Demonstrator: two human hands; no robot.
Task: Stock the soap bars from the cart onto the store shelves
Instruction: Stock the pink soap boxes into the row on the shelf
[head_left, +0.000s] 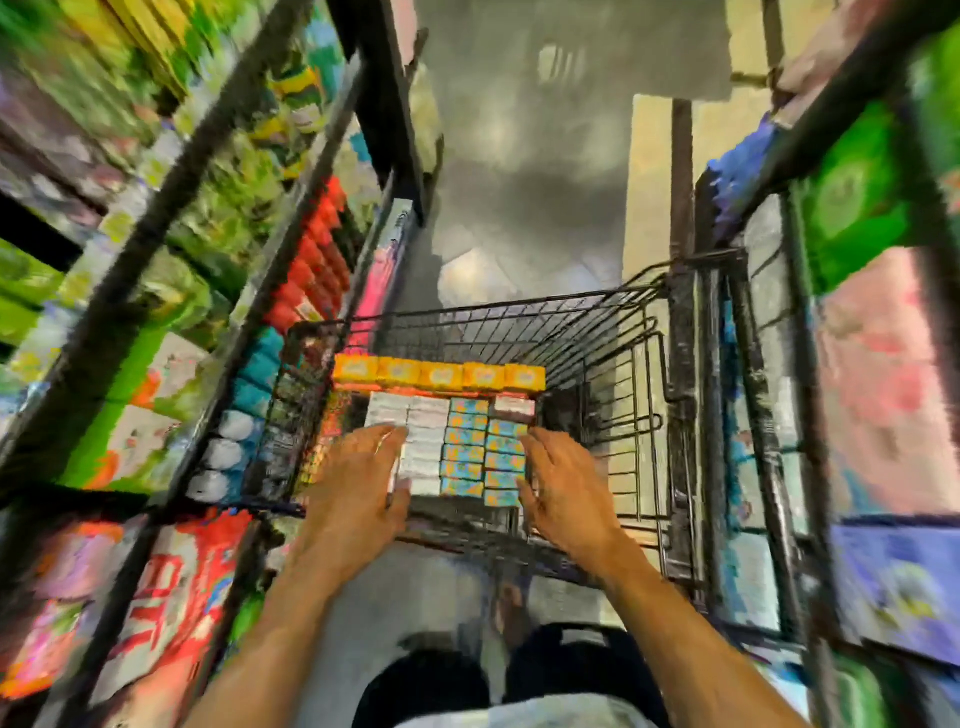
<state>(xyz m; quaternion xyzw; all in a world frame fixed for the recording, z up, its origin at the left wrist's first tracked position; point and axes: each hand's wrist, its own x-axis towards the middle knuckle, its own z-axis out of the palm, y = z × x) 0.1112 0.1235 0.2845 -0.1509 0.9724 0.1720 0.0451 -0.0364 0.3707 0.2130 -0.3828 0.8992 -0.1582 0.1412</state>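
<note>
Left hand (358, 480) and right hand (563, 483) reach forward (fingers spread).

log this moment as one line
phase: reaching | hands: left on white soap boxes, right beside blue ones | place: cart

Cart (597, 332) — black wire metal, matt, coating looks worn. Soap bars (462, 452) in printed paper cartons, slight sheen; yellow row (439, 375) glossier. Shelves (171, 223) dark metal rails. Floor (519, 171) smooth, polished grey — reflective. Shelf packs too blurred to tell.

Shelves (171, 218) left and right of the cart (597, 332) smear into blur — their labels unreadable, packages cut by the edges.
</note>
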